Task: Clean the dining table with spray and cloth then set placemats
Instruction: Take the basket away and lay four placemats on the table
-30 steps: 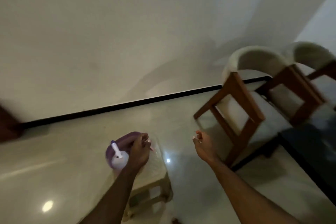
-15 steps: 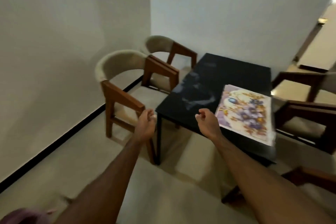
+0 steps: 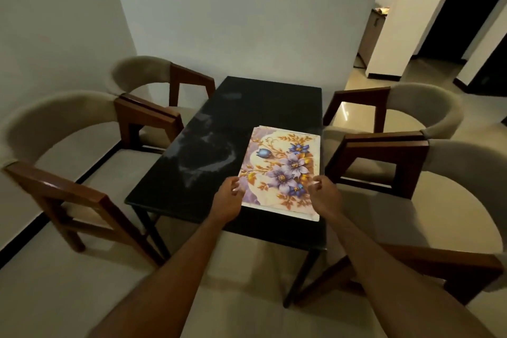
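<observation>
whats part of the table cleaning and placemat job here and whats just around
Part of the job:
dining table, damp streaks on its left half
floral placemats, stacked on its right half
left hand
right hand

Just around:
four chairs, for example the near left chair
doorway

Four cushioned chairs [image 3: 82, 145] — open doorway [image 3: 384, 22]

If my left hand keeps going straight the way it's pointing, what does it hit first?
Most likely the near left edge of the floral-printed placemat stack on the black dining table. The left hand sits right beside that edge; whether it touches yet is unclear.
</observation>
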